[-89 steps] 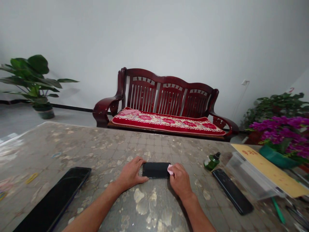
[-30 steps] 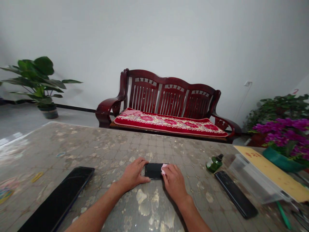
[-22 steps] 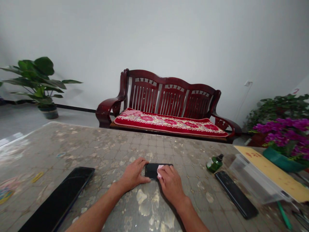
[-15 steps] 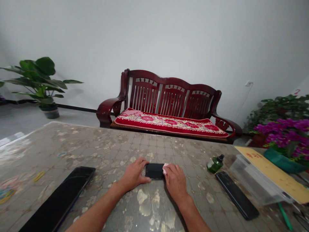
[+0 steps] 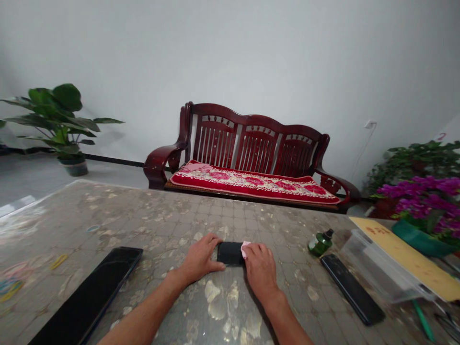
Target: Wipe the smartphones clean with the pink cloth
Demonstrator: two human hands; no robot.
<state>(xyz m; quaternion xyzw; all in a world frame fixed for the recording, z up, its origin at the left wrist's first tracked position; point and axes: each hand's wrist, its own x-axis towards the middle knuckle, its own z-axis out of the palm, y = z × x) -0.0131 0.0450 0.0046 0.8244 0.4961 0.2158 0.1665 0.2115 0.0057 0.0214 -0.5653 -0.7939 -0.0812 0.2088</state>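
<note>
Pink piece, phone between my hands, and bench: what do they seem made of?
Pink piece: probably thin cloth or paper; it looks matte and crumpled. Phone: likely a glass front, given its flat, smooth black face. Bench: apparently varnished wood, carved, dark red, with glossy highlights.

black on the middle phone (image 5: 230,253), pale pink on the cloth (image 5: 245,248). grey-brown with a grid and pale blossoms across the bench (image 5: 201,215). green on the bottle (image 5: 318,244). red with pink flowers and cream on the seat cover (image 5: 251,182), dark reddish-brown on the sofa (image 5: 254,146).
</note>
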